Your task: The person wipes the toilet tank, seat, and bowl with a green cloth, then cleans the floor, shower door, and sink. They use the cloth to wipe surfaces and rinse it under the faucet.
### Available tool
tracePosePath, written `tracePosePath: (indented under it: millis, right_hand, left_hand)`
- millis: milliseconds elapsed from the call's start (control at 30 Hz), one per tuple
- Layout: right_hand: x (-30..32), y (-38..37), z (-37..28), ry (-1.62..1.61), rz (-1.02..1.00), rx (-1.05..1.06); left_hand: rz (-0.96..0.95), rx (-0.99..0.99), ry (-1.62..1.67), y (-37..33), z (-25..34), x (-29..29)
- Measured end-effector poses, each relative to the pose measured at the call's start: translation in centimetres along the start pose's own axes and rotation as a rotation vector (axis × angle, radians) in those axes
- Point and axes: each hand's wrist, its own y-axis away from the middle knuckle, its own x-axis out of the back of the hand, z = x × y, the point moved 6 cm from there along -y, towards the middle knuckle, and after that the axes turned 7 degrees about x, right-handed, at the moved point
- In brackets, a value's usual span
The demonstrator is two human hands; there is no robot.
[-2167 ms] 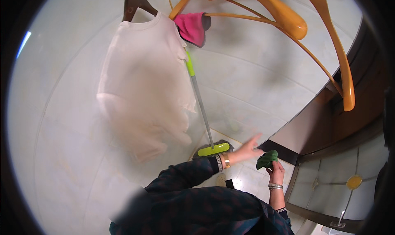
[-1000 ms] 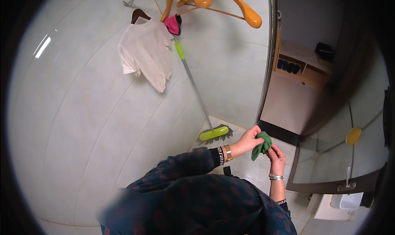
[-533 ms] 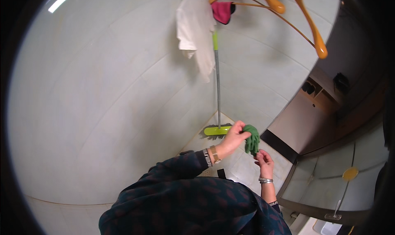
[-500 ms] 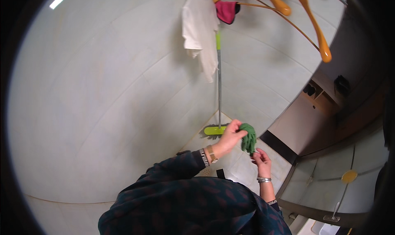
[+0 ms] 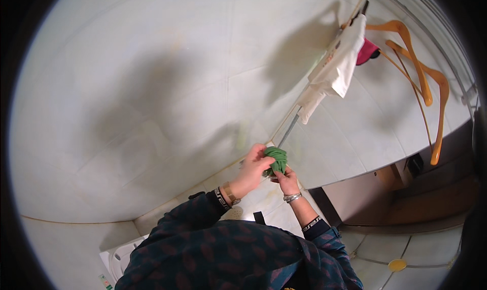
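A bunched green cloth (image 5: 277,160) with twisted folds is held up in front of me, between my hands. My left hand (image 5: 250,171) grips it from the left side, its fingers curled onto the cloth. At the cloth's lower right, my right hand (image 5: 287,182) pinches its bottom end between thumb and fingers. The two hands are close together, and the cloth partly hides the fingertips.
Ahead to the right, a white garment (image 5: 335,69) hangs beside a dark pink cloth (image 5: 366,51) and wooden hangers (image 5: 440,112). A grey pole (image 5: 289,130) stands in the tiled corner. A white fixture (image 5: 117,258) is at lower left.
My view has swung, so the hanging things appear farther right. My hands have come closer together, and the green cloth, which hung longer, is now a compact bunch.
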Motion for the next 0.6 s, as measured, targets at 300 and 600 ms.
tracePosePath:
  millis: [300,600]
  right_hand:
    - [0.3,5.8,-2.1,0.110,-0.015,0.059]
    - [5.5,8.8,-0.8,0.228,0.270,0.023]
  left_hand:
    - [0.121,-0.022,-0.052,1.9,-1.1,8.0]
    - [-0.179,0.203,-0.070,-1.2,-6.0,5.8]
